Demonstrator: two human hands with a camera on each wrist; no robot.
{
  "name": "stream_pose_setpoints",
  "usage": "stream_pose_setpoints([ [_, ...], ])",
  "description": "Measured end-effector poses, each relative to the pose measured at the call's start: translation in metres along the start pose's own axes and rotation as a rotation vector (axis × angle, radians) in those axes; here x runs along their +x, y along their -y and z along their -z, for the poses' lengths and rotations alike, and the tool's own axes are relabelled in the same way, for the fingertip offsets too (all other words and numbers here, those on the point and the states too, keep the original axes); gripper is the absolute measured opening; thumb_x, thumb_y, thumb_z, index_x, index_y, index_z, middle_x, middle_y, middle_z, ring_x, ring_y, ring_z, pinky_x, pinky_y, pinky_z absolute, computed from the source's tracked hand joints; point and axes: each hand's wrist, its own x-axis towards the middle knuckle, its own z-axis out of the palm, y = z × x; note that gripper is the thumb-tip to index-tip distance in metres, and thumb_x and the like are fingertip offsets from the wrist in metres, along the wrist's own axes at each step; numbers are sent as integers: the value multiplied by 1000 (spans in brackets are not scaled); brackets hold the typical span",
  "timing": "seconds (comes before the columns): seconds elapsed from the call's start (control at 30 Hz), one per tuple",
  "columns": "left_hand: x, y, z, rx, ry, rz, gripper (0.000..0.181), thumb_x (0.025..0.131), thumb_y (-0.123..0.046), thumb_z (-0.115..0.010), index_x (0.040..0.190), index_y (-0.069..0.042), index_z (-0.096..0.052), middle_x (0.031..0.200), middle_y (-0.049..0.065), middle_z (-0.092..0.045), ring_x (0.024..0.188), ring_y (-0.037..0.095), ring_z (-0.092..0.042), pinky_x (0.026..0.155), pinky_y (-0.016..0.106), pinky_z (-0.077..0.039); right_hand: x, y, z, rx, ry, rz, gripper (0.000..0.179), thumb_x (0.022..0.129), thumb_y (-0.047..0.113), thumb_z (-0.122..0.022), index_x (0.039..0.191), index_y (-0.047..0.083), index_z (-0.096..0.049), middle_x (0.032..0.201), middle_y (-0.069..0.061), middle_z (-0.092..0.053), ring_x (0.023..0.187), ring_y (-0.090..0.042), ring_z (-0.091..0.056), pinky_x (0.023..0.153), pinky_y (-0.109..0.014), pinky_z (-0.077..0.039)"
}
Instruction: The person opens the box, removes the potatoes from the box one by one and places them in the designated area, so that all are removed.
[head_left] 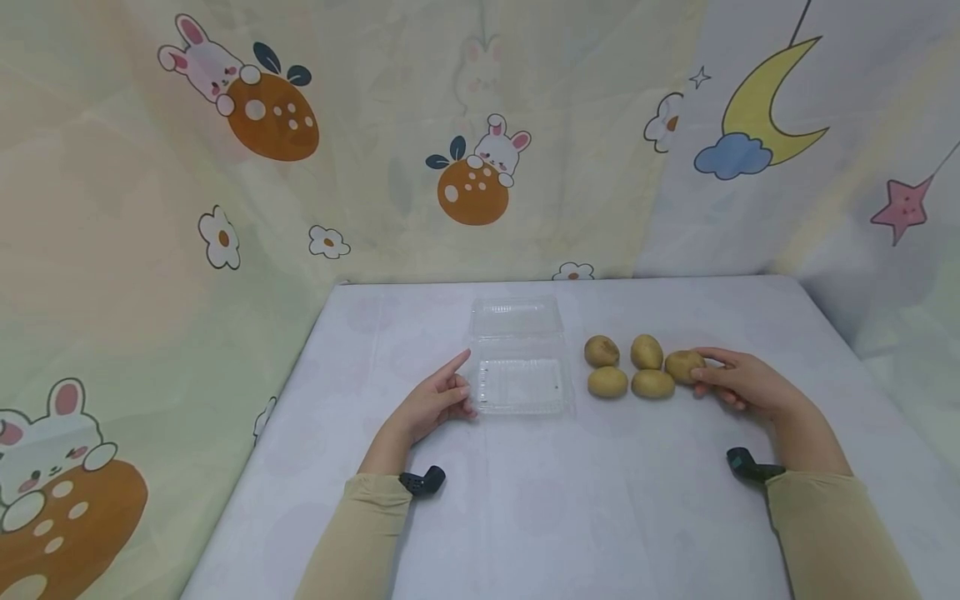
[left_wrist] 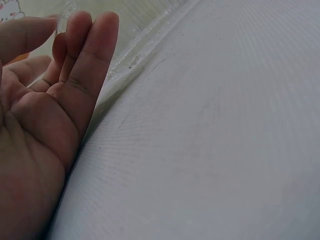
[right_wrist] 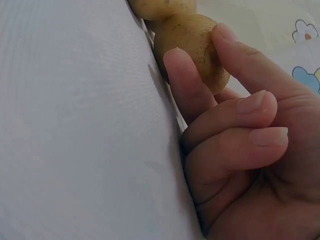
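Observation:
My right hand (head_left: pixel 753 387) pinches the rightmost potato (head_left: pixel 683 367) between thumb and index finger. In the right wrist view that potato (right_wrist: pixel 187 47) sits low at the table surface against a neighbouring potato (right_wrist: pixel 162 7), and the other fingers are folded toward the palm. To its left are the other small yellow-brown potatoes (head_left: pixel 652 384), in two short rows. My left hand (head_left: pixel 431 404) rests at the left edge of a clear plastic clamshell box (head_left: pixel 521 387), its index finger stretched out along that side. The left wrist view shows nothing gripped in its relaxed fingers (left_wrist: pixel 100 50).
The box's lid (head_left: pixel 516 317) lies folded back toward the far side. A white cloth covers the table (head_left: pixel 570 500). A printed curtain (head_left: pixel 375 150) hangs behind the table and down its left and right sides. Each wrist carries a small black camera (head_left: pixel 427 481).

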Motion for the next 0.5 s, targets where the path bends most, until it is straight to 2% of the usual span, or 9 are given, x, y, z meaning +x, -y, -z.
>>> stream_pose_setpoints([
  [0.5,0,0,0,6,1,-2,73,99,-8,-57,158,-30,-22,98,4,-53,83,19,-65,88,40,-59,0,0,0,3,8,19,71,96,43,-61,150,6,-34,79,-3,-70,46,-5,-40,41,-25,-40],
])
